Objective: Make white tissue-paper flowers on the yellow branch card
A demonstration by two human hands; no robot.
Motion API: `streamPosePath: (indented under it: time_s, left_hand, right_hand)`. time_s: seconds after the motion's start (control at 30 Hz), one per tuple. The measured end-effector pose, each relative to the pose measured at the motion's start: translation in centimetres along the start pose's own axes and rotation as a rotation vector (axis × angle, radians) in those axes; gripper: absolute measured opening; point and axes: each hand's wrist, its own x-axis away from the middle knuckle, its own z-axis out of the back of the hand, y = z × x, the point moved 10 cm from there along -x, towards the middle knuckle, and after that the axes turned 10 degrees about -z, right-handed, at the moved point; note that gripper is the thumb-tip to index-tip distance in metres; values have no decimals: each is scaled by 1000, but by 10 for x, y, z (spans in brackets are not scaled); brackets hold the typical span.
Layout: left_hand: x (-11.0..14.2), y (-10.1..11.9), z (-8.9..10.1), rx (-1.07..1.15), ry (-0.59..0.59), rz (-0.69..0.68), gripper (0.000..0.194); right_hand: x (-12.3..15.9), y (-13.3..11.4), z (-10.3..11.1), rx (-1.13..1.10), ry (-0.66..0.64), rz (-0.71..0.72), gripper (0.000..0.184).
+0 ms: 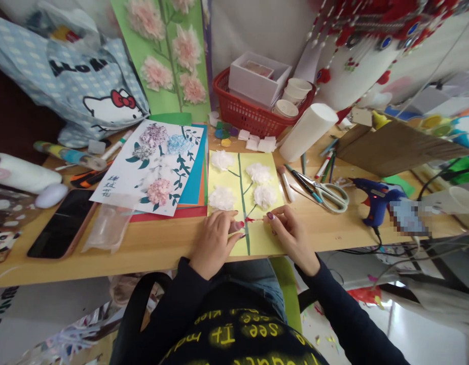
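A yellow sheet (234, 167) lies on the wooden table with a green painted stem (241, 177) and several white tissue flowers (258, 173) on it. My left hand (218, 235) rests on its lower left part, fingers curled and drawn together; what they hold, if anything, is hidden. Pinched between the thumb and fingers of my right hand (289, 228) is a thin stick (259, 219) with a red end. That red end points left, over the stem, close to my left fingertips.
Scissors (329, 195), a brush (286, 183) and a blue glue gun (375, 200) lie to the right. White tissue squares (259, 142) and a red basket (242, 109) are behind. At left are a flower picture (120, 172), a phone (61, 223) and a plastic sleeve (108, 225).
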Motion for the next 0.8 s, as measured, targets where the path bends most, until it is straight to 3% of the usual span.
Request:
streamPosePath:
  time_s: [0.5,0.8]
  left_hand:
    - [-1,0,1,-9,1,-3,35]
    - [-1,0,-1,21,-12,-2,24]
  right_hand:
    - [-5,-1,7,181,69,46,32]
    - [-5,7,8,-39,11,-6,29]
